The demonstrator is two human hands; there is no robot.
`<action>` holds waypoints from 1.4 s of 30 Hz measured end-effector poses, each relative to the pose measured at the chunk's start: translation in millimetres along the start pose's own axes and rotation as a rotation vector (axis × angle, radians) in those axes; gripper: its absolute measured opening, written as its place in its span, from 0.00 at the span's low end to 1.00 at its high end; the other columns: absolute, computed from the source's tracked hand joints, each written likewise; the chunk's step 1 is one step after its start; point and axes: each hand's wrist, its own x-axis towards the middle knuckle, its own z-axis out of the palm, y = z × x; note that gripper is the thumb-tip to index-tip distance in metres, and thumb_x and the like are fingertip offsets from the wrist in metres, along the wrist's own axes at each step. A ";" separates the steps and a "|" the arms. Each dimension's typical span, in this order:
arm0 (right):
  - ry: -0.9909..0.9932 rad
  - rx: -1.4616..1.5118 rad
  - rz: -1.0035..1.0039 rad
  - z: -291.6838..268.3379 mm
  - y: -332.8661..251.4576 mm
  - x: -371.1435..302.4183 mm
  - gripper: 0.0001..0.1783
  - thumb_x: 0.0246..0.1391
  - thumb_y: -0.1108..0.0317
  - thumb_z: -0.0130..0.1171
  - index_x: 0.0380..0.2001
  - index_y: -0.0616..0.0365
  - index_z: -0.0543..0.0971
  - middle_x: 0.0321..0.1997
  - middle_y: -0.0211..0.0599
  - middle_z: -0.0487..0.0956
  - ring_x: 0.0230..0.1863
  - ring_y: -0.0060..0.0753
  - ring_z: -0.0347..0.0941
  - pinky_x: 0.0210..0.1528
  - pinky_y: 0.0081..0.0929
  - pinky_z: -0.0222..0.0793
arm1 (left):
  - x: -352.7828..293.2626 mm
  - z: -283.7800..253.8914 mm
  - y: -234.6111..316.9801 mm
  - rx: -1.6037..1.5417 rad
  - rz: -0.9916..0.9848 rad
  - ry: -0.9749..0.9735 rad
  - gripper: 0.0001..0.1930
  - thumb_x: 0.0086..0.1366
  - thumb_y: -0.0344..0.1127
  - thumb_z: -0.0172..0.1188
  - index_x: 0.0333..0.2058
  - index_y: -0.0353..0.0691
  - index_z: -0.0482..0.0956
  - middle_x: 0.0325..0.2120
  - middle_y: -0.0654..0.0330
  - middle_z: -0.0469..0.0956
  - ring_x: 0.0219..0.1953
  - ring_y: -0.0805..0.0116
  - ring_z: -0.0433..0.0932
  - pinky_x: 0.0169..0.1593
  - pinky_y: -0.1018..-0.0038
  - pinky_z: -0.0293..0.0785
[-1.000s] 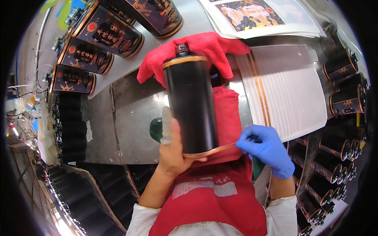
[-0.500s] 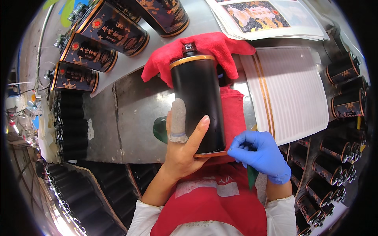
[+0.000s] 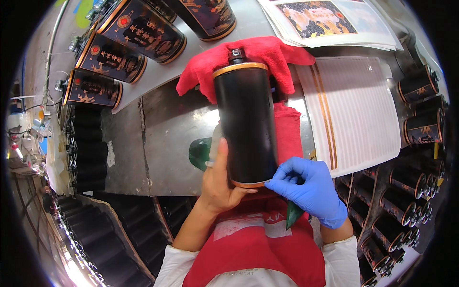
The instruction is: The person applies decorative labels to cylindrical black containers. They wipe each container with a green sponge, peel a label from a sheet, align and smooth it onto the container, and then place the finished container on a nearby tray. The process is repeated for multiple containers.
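A large black cylindrical bottle (image 3: 246, 122) lies on a red cloth, its dark clear neck pointing away from me. A gold band rings its far shoulder. Along its near base rim runs a narrow gold strip (image 3: 246, 184). My bare left hand (image 3: 219, 184) grips the bottle's near left side, its thumb under the base; some fingers are hidden behind the bottle. My blue-gloved right hand (image 3: 308, 191) pinches at the right end of the gold strip, fingertips against the base rim. A green pointed piece (image 3: 293, 214) sticks out below its palm.
A white striped sheet (image 3: 356, 115) with two gold strips lies to the right. Decorated black bottles (image 3: 110, 62) stand at the far left; others fill racks at the right. A green piece (image 3: 200, 152) lies on the metal table (image 3: 162, 138). Printed sheets (image 3: 325, 21) are at the back.
My right hand has moved left, bringing the strip's end in against the base rim. My left thumb has shifted down from the bottle's side to below the base.
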 end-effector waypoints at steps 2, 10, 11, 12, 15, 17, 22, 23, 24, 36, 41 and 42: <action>-0.006 0.003 -0.003 -0.6 -2.6 -2.4 0.09 0.47 0.69 0.66 0.27 0.63 0.78 0.21 0.23 0.74 0.21 0.07 0.64 0.25 0.09 0.63 | 5.1 1.2 10.1 -0.023 -0.040 0.029 0.54 0.44 0.45 0.73 0.60 0.23 0.49 0.54 0.32 0.61 0.55 0.39 0.65 0.57 0.62 0.62; 0.001 0.010 0.085 -4.8 -4.3 0.7 0.09 0.47 0.68 0.66 0.26 0.63 0.78 0.21 0.23 0.75 0.21 0.07 0.65 0.25 0.09 0.63 | 22.0 5.5 13.0 0.147 0.011 -0.047 0.53 0.42 0.47 0.74 0.61 0.29 0.53 0.60 0.30 0.47 0.62 0.34 0.53 0.61 0.55 0.53; -0.003 0.011 0.076 -5.2 -3.6 1.7 0.09 0.46 0.68 0.67 0.26 0.63 0.79 0.21 0.23 0.75 0.22 0.07 0.65 0.25 0.09 0.63 | 20.5 5.9 12.7 0.150 -0.002 -0.043 0.54 0.42 0.47 0.74 0.61 0.28 0.52 0.60 0.30 0.48 0.61 0.34 0.54 0.60 0.56 0.55; -0.006 0.014 0.068 -5.6 -1.8 2.7 0.09 0.46 0.68 0.67 0.26 0.63 0.79 0.21 0.23 0.75 0.22 0.08 0.65 0.24 0.09 0.63 | 18.3 6.4 12.6 0.158 -0.019 -0.044 0.54 0.42 0.47 0.74 0.62 0.28 0.51 0.60 0.30 0.50 0.60 0.35 0.56 0.60 0.57 0.57; 0.033 0.038 0.073 -8.6 6.8 7.5 0.09 0.46 0.69 0.67 0.25 0.62 0.78 0.21 0.22 0.75 0.21 0.08 0.64 0.24 0.09 0.62 | 8.1 7.2 7.5 -0.042 -0.109 -0.082 0.57 0.43 0.46 0.73 0.63 0.27 0.45 0.57 0.33 0.57 0.57 0.40 0.63 0.58 0.62 0.60; 0.059 0.091 0.095 -11.9 14.7 9.4 0.08 0.45 0.69 0.67 0.24 0.62 0.78 0.20 0.22 0.74 0.21 0.08 0.64 0.23 0.09 0.62 | 1.2 7.2 1.3 -0.182 -0.146 -0.091 0.59 0.44 0.46 0.73 0.63 0.27 0.40 0.55 0.36 0.62 0.55 0.43 0.67 0.57 0.64 0.62; 0.079 0.231 0.154 -13.2 24.5 5.1 0.08 0.45 0.71 0.67 0.25 0.60 0.77 0.20 0.21 0.72 0.21 0.07 0.64 0.22 0.09 0.60 | 13.7 -3.9 3.0 -0.230 -0.004 -0.127 0.59 0.49 0.40 0.70 0.64 0.29 0.30 0.59 0.41 0.59 0.58 0.51 0.66 0.57 0.65 0.63; 0.071 0.248 0.155 -13.0 22.9 4.2 0.08 0.45 0.71 0.67 0.26 0.60 0.77 0.20 0.22 0.73 0.21 0.07 0.64 0.22 0.09 0.60 | 12.7 -1.8 6.9 -0.422 -0.063 -0.093 0.56 0.51 0.37 0.68 0.64 0.31 0.29 0.61 0.42 0.55 0.59 0.52 0.63 0.58 0.65 0.62; 0.060 0.264 0.156 -12.9 20.5 2.9 0.08 0.45 0.71 0.67 0.27 0.60 0.77 0.21 0.22 0.73 0.21 0.07 0.65 0.22 0.09 0.60 | 9.6 3.7 12.6 -0.614 -0.123 -0.056 0.54 0.53 0.33 0.65 0.64 0.32 0.28 0.62 0.43 0.51 0.61 0.54 0.60 0.59 0.65 0.60; 0.122 0.103 -0.074 13.1 11.2 -8.1 0.08 0.44 0.74 0.67 0.27 0.59 0.76 0.24 0.22 0.74 0.22 0.06 0.63 0.24 0.06 0.60 | 11.5 0.4 19.4 -1.032 -0.299 -0.066 0.45 0.57 0.18 0.49 0.65 0.39 0.28 0.67 0.51 0.37 0.67 0.61 0.46 0.65 0.69 0.46; 0.192 -0.005 -0.180 25.6 11.5 -12.8 0.12 0.41 0.72 0.70 0.30 0.60 0.77 0.24 0.23 0.74 0.22 0.07 0.64 0.24 0.08 0.63 | 9.2 -3.5 21.0 -0.970 -0.371 -0.069 0.44 0.59 0.20 0.51 0.65 0.38 0.29 0.67 0.52 0.37 0.67 0.63 0.46 0.64 0.71 0.47; 0.202 -0.083 -0.207 25.9 10.3 -15.7 0.13 0.41 0.72 0.70 0.31 0.60 0.78 0.23 0.24 0.74 0.22 0.07 0.65 0.24 0.08 0.63 | 9.0 -2.5 22.1 -1.020 -0.382 -0.062 0.44 0.59 0.20 0.51 0.65 0.37 0.29 0.67 0.52 0.37 0.67 0.64 0.45 0.64 0.72 0.47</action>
